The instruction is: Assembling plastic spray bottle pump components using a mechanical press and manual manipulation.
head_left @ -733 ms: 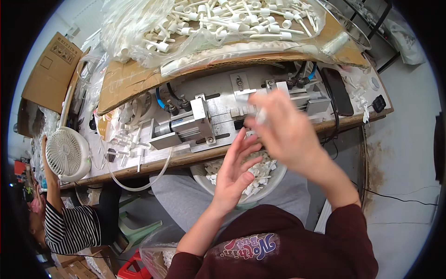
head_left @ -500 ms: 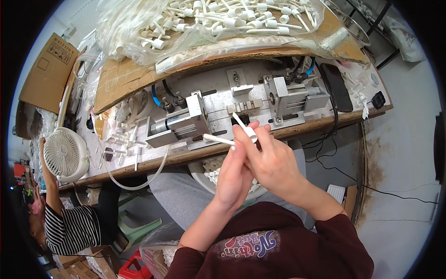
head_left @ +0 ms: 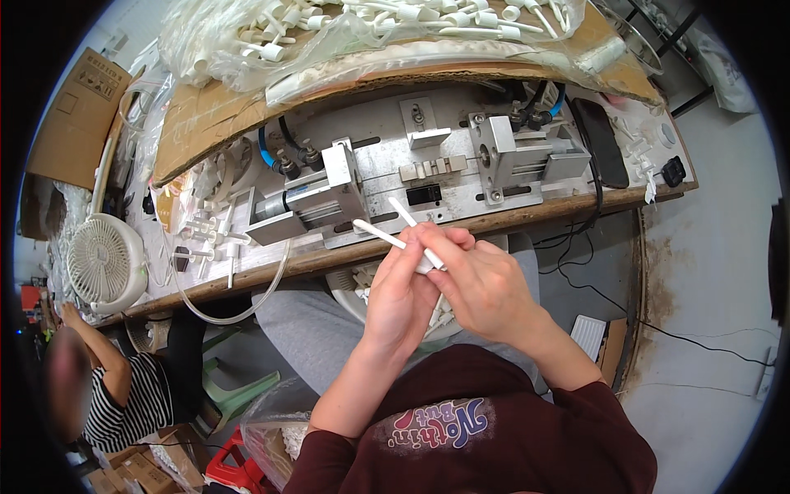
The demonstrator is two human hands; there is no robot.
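Left-hand grip (head_left: 399,288), closed on one slender white plastic stick (head_left: 376,232) projecting ahead; right-hand grip (head_left: 485,284), pinching a second white plastic stick (head_left: 401,211) just beside it; possible fault: slack fingertips dropping either into the white plastic tub (head_left: 339,298) beneath.

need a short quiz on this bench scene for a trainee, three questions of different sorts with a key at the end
1. Count: how many white rods stick out from the left hand and right hand toward the bench?

2. Multiple choice: what lies on the bench to the right of the metal machine?
A) a red stool
B) a dark phone
C) a loop of clear hose

3. True or false: the white fan stands to the left of the metal machine.

Key: 1. Two. 2. B. 3. True.
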